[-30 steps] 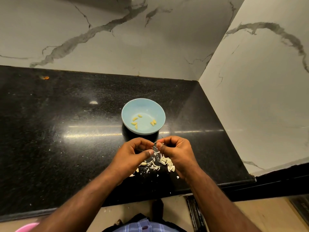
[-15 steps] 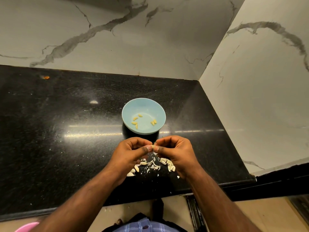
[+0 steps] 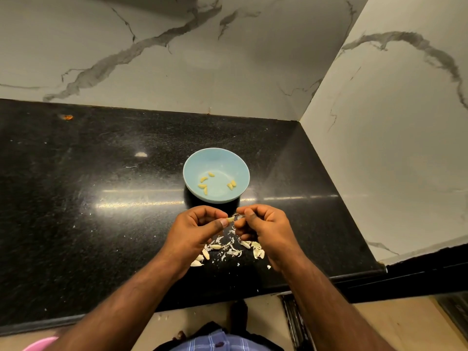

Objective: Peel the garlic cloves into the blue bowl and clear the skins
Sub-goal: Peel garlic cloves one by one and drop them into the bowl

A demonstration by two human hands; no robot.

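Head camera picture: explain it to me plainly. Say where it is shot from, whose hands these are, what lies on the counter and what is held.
There is no machine here. A person wears one wide-angle camera on the head, looking forward and down, so you see their own two arms reaching in from below.

The black counter meets marbled walls at a corner. On it stands a blue bowl with a few peeled cloves inside. Nearer the person lies a scatter of skins and some cloves not yet peeled.

The left hand pinches a pale clove at its fingertips. The right hand pinches the skin at that clove's other end, apparently pulling it off.
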